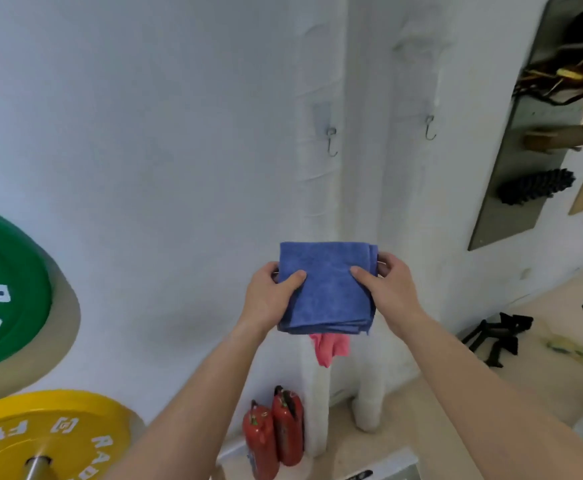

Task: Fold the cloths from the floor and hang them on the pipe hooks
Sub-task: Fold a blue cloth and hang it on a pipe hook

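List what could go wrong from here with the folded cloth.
1. The blue cloth is several loose layers; releasing the left hand or right hand could let it unfold.
2. The hook above is thin wire; the bundle may slide off.
3. The pink cloth hanging just below could get knocked.

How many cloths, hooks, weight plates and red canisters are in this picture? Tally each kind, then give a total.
Cloths: 2 (blue cloth, pink cloth showing below it)
Hooks: 2 (left hook, right hook)
Weight plates: 2 (green plate, yellow plate)
Red canisters: 2 (left canister, right canister)
Total: 8
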A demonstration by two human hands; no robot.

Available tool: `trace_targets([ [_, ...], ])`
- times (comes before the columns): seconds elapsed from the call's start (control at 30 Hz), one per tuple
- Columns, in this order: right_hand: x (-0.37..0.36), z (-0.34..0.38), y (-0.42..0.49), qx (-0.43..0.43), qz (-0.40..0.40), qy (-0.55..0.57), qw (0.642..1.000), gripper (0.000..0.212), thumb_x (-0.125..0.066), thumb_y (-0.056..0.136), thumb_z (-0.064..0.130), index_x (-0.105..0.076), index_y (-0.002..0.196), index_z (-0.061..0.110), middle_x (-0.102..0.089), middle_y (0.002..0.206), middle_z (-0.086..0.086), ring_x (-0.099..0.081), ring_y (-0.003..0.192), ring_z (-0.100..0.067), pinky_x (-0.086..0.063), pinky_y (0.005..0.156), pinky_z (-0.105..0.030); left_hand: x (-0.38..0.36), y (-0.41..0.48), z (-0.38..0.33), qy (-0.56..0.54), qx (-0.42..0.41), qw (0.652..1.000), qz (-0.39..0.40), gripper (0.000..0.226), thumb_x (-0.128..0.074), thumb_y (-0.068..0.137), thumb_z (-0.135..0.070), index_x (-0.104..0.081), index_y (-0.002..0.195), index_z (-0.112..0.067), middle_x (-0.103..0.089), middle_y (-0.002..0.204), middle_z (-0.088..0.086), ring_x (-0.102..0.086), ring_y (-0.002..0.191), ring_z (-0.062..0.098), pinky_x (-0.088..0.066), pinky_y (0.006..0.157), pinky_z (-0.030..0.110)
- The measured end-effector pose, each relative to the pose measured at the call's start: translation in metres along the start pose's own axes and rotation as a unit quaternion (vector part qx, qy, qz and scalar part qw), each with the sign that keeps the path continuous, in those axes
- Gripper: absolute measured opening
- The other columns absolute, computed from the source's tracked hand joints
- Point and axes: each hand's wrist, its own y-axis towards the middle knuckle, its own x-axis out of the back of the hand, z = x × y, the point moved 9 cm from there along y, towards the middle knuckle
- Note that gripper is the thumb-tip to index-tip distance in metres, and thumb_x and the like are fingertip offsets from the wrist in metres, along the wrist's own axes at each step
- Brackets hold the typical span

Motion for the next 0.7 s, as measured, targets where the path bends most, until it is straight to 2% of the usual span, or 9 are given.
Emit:
trace_targets([
  [0.17, 0.009, 0.082, 0.121, 0.074, 0.017, 0.019, 0.997, 0.042, -0.077, 0.084, 0.022, -0.059, 0.121, 0.018, -0.068, 0.118, -0.001, -0.067, 0.106, -0.018, -0.056, 0.093, -0.038, -0.023, 0.090, -0.089, -0.002, -0.057, 0.997, -0.056, 0.026, -0.071, 0.088, -0.036, -0.064, 0.104, -0.017, -0.071, 0.095, -0.004, -0.069, 0.085, 0.012, -0.053, 0.069, 0.026],
  [0.27, 0.005, 0.133, 0.182, 0.121, 0.028, 0.030, 0.992, 0.038, -0.076, 0.084, 0.025, -0.059, 0.118, 0.020, -0.069, 0.114, 0.001, -0.069, 0.102, -0.016, -0.057, 0.091, -0.036, -0.024, 0.137, -0.139, -0.010, -0.089, 0.990, -0.105, 0.024, -0.070, 0.088, -0.037, -0.065, 0.102, -0.018, -0.071, 0.095, -0.006, -0.069, 0.086, 0.011, -0.056, 0.074, 0.029],
  [0.37, 0.000, 0.160, 0.231, 0.144, 0.023, 0.037, 0.989, 0.045, -0.078, 0.082, 0.028, -0.061, 0.121, 0.017, -0.070, 0.112, -0.001, -0.069, 0.099, -0.015, -0.057, 0.091, -0.036, -0.025, 0.178, -0.169, -0.018, -0.103, 0.986, -0.132, 0.025, -0.070, 0.087, -0.037, -0.066, 0.102, -0.016, -0.073, 0.096, -0.005, -0.070, 0.088, 0.014, -0.059, 0.079, 0.035],
  [0.57, -0.013, 0.142, 0.299, 0.104, 0.033, 0.051, 0.993, 0.055, -0.083, 0.077, 0.027, -0.058, 0.124, 0.014, -0.069, 0.115, -0.005, -0.070, 0.099, -0.020, -0.057, 0.093, -0.041, -0.035, 0.226, -0.173, 0.010, -0.079, 0.984, -0.158, 0.047, -0.072, 0.087, -0.034, -0.048, 0.125, -0.018, -0.063, 0.105, -0.004, -0.065, 0.095, 0.014, -0.055, 0.084, 0.033],
  [0.7, -0.029, 0.123, 0.315, 0.097, 0.047, 0.007, 0.994, 0.044, -0.080, 0.078, 0.023, -0.060, 0.116, 0.012, -0.069, 0.108, -0.006, -0.069, 0.096, -0.021, -0.056, 0.092, -0.041, -0.033, 0.242, -0.154, 0.037, -0.059, 0.984, -0.163, 0.047, -0.068, 0.087, -0.029, -0.045, 0.127, -0.019, -0.063, 0.107, -0.001, -0.064, 0.092, 0.013, -0.053, 0.076, 0.029],
])
